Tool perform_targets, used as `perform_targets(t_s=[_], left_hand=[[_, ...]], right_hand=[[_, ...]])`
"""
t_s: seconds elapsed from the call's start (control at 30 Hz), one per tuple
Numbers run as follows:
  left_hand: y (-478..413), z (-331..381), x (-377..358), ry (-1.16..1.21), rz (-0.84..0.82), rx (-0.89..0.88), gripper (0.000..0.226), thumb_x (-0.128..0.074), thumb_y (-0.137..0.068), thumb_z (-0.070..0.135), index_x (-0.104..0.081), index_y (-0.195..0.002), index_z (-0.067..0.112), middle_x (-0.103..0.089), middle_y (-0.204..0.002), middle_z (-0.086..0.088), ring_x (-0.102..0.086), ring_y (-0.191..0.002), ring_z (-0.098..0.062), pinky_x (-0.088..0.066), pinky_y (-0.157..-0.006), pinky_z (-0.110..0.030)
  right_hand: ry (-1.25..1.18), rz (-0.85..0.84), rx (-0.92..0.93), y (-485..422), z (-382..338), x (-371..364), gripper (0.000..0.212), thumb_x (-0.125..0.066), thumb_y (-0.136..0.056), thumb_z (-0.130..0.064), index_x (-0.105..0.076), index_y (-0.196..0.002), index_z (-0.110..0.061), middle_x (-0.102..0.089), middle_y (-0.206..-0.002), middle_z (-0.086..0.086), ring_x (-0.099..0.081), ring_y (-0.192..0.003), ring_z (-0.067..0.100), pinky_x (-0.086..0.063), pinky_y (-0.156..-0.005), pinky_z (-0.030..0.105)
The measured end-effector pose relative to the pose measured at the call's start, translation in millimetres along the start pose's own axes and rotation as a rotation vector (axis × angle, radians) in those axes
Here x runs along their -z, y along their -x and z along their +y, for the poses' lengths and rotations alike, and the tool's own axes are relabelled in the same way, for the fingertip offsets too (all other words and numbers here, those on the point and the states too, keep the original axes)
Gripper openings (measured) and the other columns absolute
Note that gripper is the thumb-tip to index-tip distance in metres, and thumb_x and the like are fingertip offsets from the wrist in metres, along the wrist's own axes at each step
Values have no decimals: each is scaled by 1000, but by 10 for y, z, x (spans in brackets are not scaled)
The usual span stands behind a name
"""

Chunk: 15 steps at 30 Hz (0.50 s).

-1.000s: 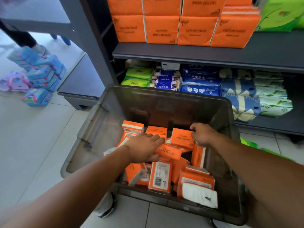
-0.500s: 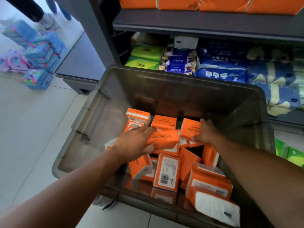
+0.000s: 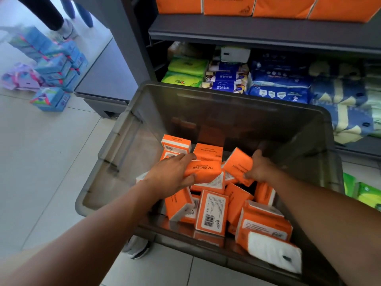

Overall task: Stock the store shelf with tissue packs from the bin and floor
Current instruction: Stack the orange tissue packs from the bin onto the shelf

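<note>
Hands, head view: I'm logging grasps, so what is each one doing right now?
Left hand: grips a rectangular orange plastic-wrapped tissue pack, over the grey plastic bin.
Right hand: grips a second, tilted orange tissue pack.

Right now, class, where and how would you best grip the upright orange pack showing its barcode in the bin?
Take the barcode pack by its top end, from above: it stands upright, hemmed by neighbouring packs, so probably only the top is free.

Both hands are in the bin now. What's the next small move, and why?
Probably lift both packs clear of the bin: the left hand grips a flat orange pack, the right hand grips a tilted orange pack, and matching orange packs line the shelf above.
</note>
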<state>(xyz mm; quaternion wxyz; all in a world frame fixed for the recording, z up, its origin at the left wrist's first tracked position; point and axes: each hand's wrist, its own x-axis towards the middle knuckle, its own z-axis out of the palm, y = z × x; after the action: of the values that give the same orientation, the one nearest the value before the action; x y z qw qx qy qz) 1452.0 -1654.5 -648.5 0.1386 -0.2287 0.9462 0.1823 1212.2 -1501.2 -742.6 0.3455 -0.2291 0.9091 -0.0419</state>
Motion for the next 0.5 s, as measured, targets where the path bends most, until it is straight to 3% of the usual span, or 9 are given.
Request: perform_targets(t_s=[0.13, 0.27, 0.4, 0.5], left_hand=[[50, 76, 88, 39, 35, 40, 55, -48, -95, 52, -29, -143, 32, -48, -143, 3, -54, -120, -20, -47, -96, -39], [59, 135, 206, 146, 126, 65, 50, -52, -96, 46, -37, -139, 28, -55, -132, -3, -57, -111, -24, -46, -91, -37], [21, 210, 437, 247, 232, 48, 43, -52, -97, 43, -44, -134, 24, -57, -124, -5, -56, -108, -23, -42, -91, -34], [23, 264, 654, 340, 311, 64, 42, -49, -98, 42, -45, -135, 23, -57, -125, -4, -56, -109, -22, -44, -93, -35]], right_hand=[[-130, 52, 121, 177, -54, 192, 48, -75, -78, -11, -46, -114, -24, -58, -117, 9, -60, -107, 27, -48, -83, 30], [-194, 99, 243, 382, -149, 569, 51, -79, -76, -12, -57, -120, -25, -61, -119, 6, -59, -104, 21, -47, -83, 27], [-322, 121, 267, 690, -191, 1030, 57, -76, -84, -11, -51, -132, -25, -54, -116, -2, -54, -101, 17, -47, -68, 29], [-444, 187, 301, 897, -146, 1310, 58, -75, -85, -11, -47, -135, -25, -49, -119, -2, -53, -104, 19, -49, -67, 29]])
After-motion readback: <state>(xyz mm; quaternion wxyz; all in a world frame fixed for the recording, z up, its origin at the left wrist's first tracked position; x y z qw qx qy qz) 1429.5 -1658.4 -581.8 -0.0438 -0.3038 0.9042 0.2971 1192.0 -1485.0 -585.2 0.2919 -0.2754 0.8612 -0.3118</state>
